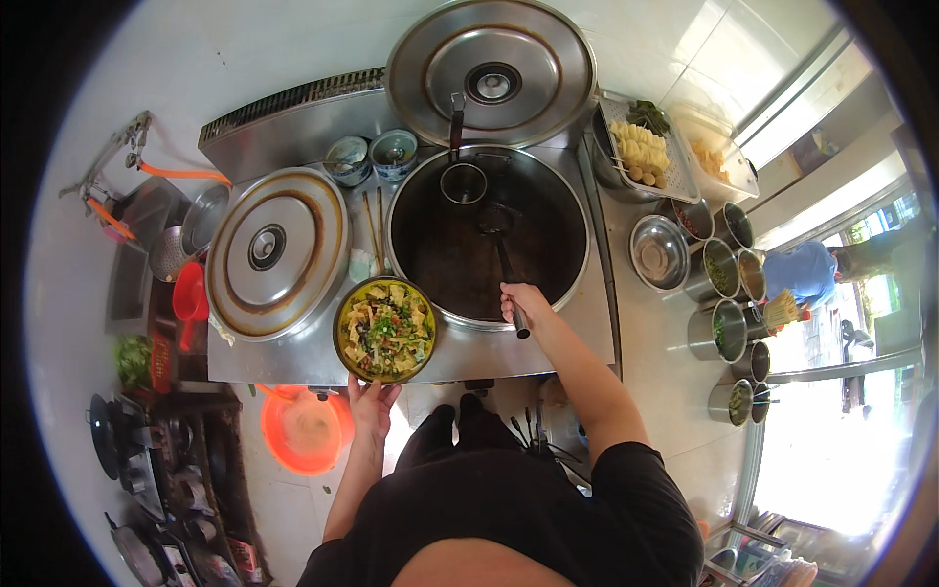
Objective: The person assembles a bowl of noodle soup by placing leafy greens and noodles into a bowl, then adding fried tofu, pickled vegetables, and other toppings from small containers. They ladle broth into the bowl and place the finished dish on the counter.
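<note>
No words, numbers or signs can be read. Pale marks that may be lettering are seen on a red package [159, 362] at the left, and on a reddish-and-white package [243, 558] at the lower left, but they are too small and blurred to be made out.

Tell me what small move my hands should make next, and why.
I'd probably raise the ladle gently with your right hand: that hand already grips its handle, and its head is inside the large pot, while your left hand holds the food-filled bowl from its near side, close to the pot.
</note>
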`<action>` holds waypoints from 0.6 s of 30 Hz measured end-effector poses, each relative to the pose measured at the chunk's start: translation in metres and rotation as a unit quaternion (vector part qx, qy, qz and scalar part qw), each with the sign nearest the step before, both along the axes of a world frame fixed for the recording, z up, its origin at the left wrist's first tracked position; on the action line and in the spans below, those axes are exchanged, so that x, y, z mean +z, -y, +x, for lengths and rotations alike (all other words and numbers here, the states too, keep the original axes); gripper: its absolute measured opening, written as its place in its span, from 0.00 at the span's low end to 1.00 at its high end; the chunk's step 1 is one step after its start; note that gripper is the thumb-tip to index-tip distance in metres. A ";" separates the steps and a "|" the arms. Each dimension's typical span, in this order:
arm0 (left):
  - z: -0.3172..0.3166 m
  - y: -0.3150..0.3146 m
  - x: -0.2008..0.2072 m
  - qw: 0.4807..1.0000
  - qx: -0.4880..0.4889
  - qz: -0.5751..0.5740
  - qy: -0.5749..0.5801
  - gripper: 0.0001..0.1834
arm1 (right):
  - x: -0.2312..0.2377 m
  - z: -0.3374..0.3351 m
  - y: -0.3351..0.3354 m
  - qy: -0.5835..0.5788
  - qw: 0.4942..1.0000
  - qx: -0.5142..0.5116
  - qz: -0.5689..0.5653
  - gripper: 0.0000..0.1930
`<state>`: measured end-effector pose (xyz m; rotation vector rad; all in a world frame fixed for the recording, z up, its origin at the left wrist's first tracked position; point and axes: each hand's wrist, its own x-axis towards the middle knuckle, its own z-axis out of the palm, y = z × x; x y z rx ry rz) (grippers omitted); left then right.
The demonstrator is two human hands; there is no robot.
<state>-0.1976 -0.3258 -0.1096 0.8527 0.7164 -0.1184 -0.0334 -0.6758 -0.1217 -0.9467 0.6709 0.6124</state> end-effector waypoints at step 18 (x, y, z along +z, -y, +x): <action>-0.003 0.015 -0.002 0.997 0.047 0.060 -0.013 0.32 | -0.005 0.004 -0.028 -0.010 0.974 -0.165 0.153 0.12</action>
